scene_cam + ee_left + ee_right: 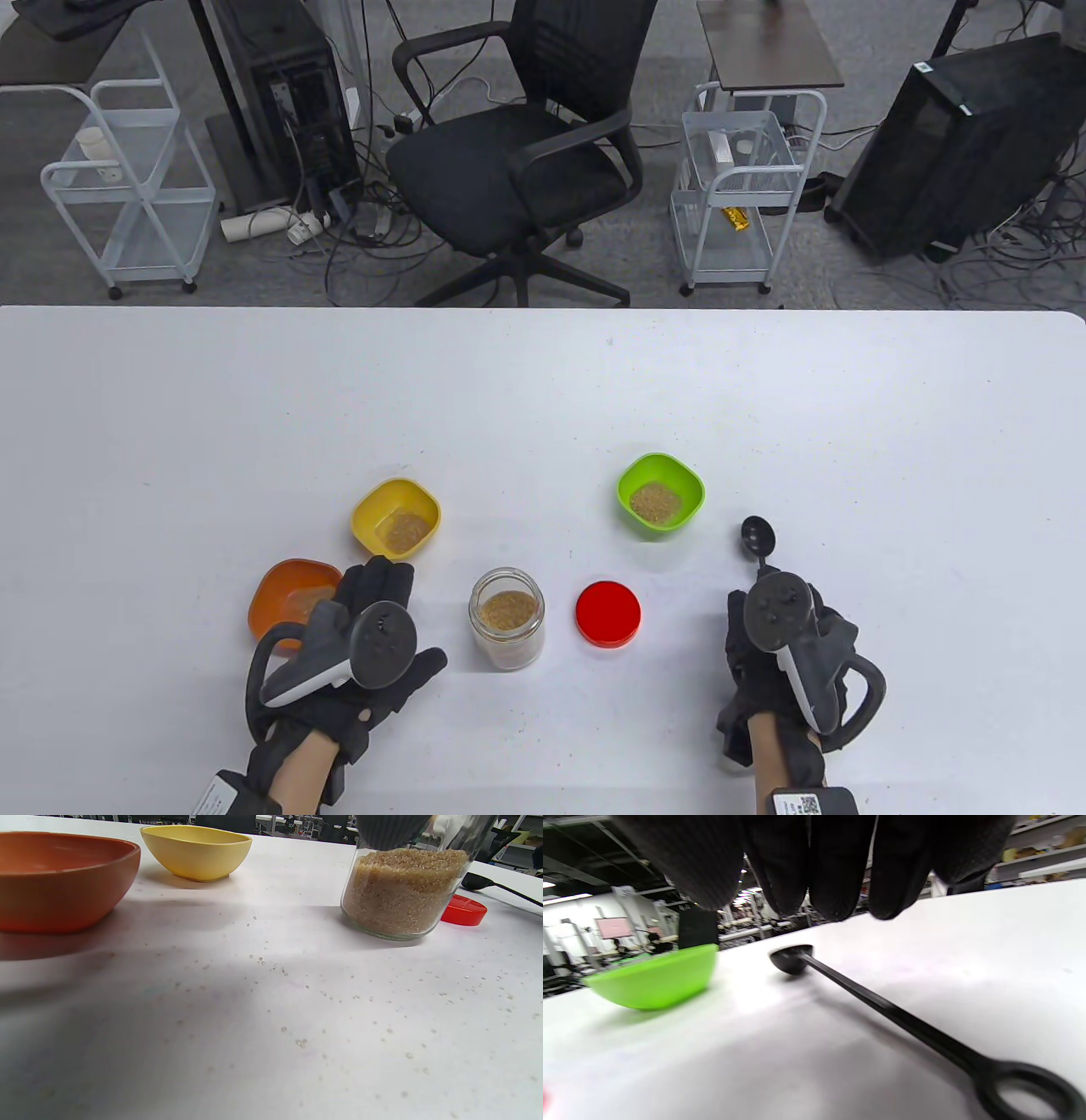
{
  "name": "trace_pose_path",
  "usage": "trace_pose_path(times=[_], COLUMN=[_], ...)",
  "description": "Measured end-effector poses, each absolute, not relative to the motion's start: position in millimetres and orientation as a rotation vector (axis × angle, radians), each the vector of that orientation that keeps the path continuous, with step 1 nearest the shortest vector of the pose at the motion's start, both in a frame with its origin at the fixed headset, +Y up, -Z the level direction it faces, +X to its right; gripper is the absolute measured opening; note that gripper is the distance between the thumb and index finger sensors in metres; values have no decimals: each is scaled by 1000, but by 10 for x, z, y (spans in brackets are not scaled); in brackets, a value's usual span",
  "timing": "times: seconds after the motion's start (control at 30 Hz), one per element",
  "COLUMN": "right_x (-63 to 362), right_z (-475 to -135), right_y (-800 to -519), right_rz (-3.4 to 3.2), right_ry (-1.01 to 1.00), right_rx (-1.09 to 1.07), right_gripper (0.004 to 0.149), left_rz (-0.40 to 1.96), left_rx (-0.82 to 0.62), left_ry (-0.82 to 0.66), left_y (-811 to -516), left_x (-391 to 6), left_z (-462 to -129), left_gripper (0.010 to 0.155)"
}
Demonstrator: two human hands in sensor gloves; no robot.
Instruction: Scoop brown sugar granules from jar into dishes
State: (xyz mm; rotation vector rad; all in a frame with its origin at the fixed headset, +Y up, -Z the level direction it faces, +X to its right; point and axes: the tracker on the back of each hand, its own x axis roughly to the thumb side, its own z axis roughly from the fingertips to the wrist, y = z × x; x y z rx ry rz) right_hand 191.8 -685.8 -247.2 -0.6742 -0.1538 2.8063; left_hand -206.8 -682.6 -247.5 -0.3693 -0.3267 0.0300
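An open glass jar [507, 618] part full of brown sugar stands on the white table; it also shows in the left wrist view [403, 891]. Its red lid [607, 613] lies just to its right. The yellow dish [373, 501], the green dish [632, 480] and the orange dish [276, 581] each hold some sugar. A black spoon [757, 537] lies flat on the table right of the green dish. My right hand [768, 607] hovers over its handle; the fingers [835, 878] hang above the spoon [882, 1007] without gripping it. My left hand [407, 615] is open and empty, between the orange dish and the jar.
Loose sugar grains [271, 965] are scattered on the table in front of the jar. An office chair [517, 161] and two white carts [738, 187] stand beyond the table's far edge.
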Motion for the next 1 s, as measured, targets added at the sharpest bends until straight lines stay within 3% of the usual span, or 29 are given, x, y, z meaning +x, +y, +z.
trace_pose_path(times=[0.47,0.77,1.0], right_x=[1024,975,1087], right_z=[-2174,-2126,-2140], right_y=[-6391,-6615,-6677], right_rz=[2905,2903,2821], right_ry=[-279,-266,-229], right_rx=[-176,-152,-174], right_gripper=[65,65,64], left_rz=[38,30,348], left_rx=[-405,-385,-423], left_ry=[-336,-359,-449], left_y=[-6871,-6877,-6975], left_x=[-2044,-2009,-1994], left_z=[-2504,-2488,-2568], left_gripper=[99,101,115])
